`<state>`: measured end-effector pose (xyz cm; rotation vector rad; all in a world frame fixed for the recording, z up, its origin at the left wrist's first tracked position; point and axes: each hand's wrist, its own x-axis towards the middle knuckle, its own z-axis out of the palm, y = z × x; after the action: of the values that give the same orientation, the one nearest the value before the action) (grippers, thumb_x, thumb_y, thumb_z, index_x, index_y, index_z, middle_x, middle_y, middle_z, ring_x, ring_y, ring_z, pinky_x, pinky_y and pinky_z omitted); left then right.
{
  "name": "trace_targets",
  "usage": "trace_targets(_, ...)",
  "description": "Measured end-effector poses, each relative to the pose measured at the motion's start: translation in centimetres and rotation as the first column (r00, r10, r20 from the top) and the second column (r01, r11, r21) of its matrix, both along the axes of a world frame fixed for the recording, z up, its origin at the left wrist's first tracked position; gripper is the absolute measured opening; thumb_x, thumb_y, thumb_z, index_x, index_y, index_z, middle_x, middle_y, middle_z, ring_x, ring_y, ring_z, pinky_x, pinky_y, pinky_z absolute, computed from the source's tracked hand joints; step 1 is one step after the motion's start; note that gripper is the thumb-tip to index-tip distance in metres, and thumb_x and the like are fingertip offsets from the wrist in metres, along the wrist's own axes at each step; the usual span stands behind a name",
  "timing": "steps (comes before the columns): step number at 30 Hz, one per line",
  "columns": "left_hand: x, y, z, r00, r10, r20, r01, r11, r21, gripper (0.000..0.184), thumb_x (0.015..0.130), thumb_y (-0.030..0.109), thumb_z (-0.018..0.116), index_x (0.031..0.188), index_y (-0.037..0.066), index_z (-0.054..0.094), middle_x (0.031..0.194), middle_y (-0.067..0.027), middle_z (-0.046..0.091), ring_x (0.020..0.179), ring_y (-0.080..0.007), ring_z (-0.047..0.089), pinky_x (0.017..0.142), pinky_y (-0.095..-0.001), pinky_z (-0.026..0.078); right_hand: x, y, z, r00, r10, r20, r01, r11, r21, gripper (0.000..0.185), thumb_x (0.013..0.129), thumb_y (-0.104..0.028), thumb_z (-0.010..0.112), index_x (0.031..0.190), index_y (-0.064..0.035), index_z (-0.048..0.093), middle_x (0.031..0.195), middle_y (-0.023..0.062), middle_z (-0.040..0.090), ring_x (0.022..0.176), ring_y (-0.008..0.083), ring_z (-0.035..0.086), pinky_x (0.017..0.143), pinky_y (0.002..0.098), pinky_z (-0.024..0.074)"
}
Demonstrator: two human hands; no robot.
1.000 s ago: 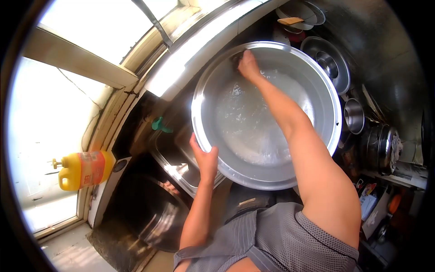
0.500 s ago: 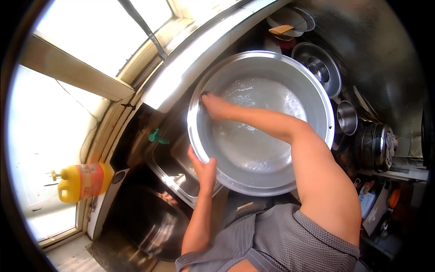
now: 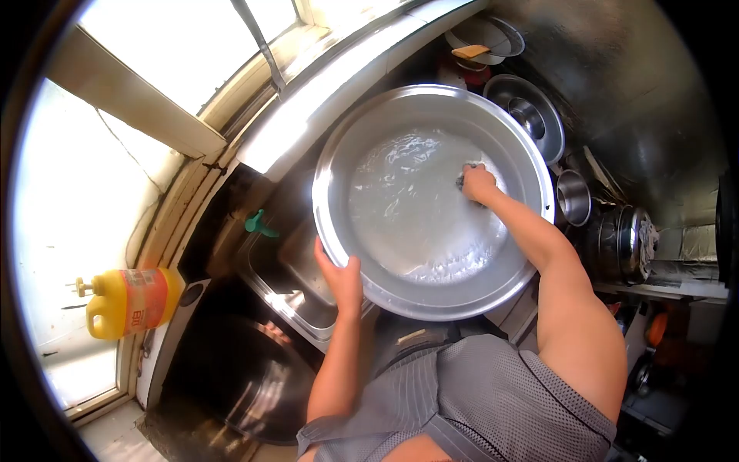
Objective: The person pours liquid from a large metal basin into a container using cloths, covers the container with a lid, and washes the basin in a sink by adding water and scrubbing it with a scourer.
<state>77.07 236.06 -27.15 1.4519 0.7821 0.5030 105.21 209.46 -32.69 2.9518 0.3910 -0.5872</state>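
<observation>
And there was the right hand [image 3: 480, 185], down inside the big basin [image 3: 431, 309], fingers closed around a dark scrubber [image 3: 460, 182] near the right side of the wet floor! Over on the near left, the left hand [image 3: 340, 279] was at the rim, thumb and forefinger spread, the other fingers tucked from sight; clamped or merely bracing, I couldn't tell. The basin sat just beside the sink [image 3: 289, 299], overlapping its edge from this angle, its support hidden. A steady left hand looked vital here: a slick rim could have slipped under a hard push. Good scouring, I'd judge, called for flat, even pressure, overlapping strokes, and extra care where floor met wall. Splashing seemed the likeliest fault, so short, low strokes looked wisest!
</observation>
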Motion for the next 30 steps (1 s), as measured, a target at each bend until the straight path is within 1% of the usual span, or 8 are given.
trace_targets(5,0.0,0.1,0.1,1.0,0.003,-0.004,-0.003,0.999,0.038,0.076,0.072,0.002,0.057,0.144,-0.004,0.031,0.139,-0.0197,0.04,0.131,-0.0293,0.04,0.111,-0.0367,0.029,-5.3,7.0,1.4,0.878,0.424,-0.223,-0.383,0.901,0.205,0.043,0.079,-0.011,0.059,0.122,-0.0077,0.057,0.118,0.0277,0.054,0.097,0.0414,0.063,0.082,0.0464,0.053)
trace_targets(9,0.1,-0.2,1.0,1.0,0.014,0.011,-0.014,1.0,-0.011,0.074,0.072,0.0,0.056,0.143,-0.004,0.032,0.136,-0.0175,0.042,0.127,-0.0276,0.043,0.11,-0.0353,0.031,-8.5,12.5,2.3,0.839,0.526,-0.14,-0.374,0.743,0.555,0.03,0.082,-0.007,0.059,0.112,-0.0094,0.053,0.111,0.0243,0.053,0.093,0.0445,0.061,0.079,0.0511,0.0493)
trace_targets(14,0.2,0.0,0.7,1.0,0.013,-0.001,-0.013,1.0,0.023,0.074,0.072,0.0,0.056,0.142,-0.003,0.034,0.134,-0.0159,0.044,0.125,-0.0265,0.046,0.108,-0.0345,0.034,-11.7,19.0,1.8,0.727,0.633,0.265,-0.461,0.165,0.872,0.023,0.083,-0.003,0.055,0.105,-0.0021,0.048,0.1,0.0229,0.051,0.085,0.0459,0.057,0.075,0.0534,0.047)
trace_targets(17,0.2,0.0,1.2,1.0,-0.001,-0.027,0.001,1.0,0.013,0.075,0.072,0.0,0.056,0.144,-0.002,0.032,0.134,-0.0156,0.045,0.124,-0.0258,0.047,0.106,-0.0334,0.035,-9.2,22.4,1.3,0.707,0.623,0.335,-0.514,0.127,0.848,0.022,0.082,-0.001,0.053,0.103,0.0004,0.047,0.097,0.0237,0.051,0.082,0.0465,0.057,0.075,0.0547,0.0473)
trace_targets(19,0.2,0.0,1.3,0.998,-0.018,-0.067,0.02,0.999,0.036,0.078,0.072,-0.002,0.056,0.145,-0.002,0.029,0.133,-0.0156,0.047,0.122,-0.0244,0.049,0.104,-0.0327,0.038,-4.2,24.1,0.1,0.819,0.391,0.42,-0.54,0.274,0.796,0.023,0.081,0.001,0.051,0.103,0.0002,0.046,0.099,0.0265,0.052,0.084,0.0475,0.058,0.076,0.0559,0.0479)
trace_targets(22,0.2,0.1,1.5,0.996,-0.046,-0.077,0.046,0.999,0.003,0.08,0.073,-0.002,0.054,0.147,-0.002,0.026,0.135,-0.016,0.045,0.123,-0.0248,0.049,0.104,-0.0326,0.038,4.3,23.2,-0.6,0.946,-0.091,0.313,-0.203,0.586,0.785,0.023,0.084,-0.003,0.05,0.106,0.0021,0.045,0.108,0.0324,0.053,0.09,0.0506,0.058,0.081,0.0557,0.0492)
trace_targets(25,0.3,-0.1,2.1,0.997,-0.041,-0.071,0.039,0.999,-0.022,0.081,0.072,-0.003,0.054,0.148,-0.002,0.025,0.135,-0.0159,0.046,0.122,-0.0249,0.049,0.104,-0.0324,0.038,6.3,22.4,-2.4,0.859,-0.452,0.239,0.025,0.503,0.864,0.025,0.084,-0.006,0.051,0.108,0.0015,0.045,0.107,0.032,0.053,0.093,0.052,0.058,0.083,0.0552,0.0495)
trace_targets(30,0.4,0.4,1.4,0.997,-0.065,-0.045,0.066,0.997,0.025,0.085,0.068,-0.003,0.052,0.149,-0.001,0.026,0.13,-0.0142,0.05,0.113,-0.0233,0.053,0.098,-0.0324,0.043,-8.1,25.0,0.4,0.962,0.262,0.075,-0.174,0.381,0.908,0.028,0.082,-0.013,0.048,0.107,-0.0009,0.05,0.104,0.0301,0.057,0.097,0.0504,0.055,0.088,0.0538,0.0456)
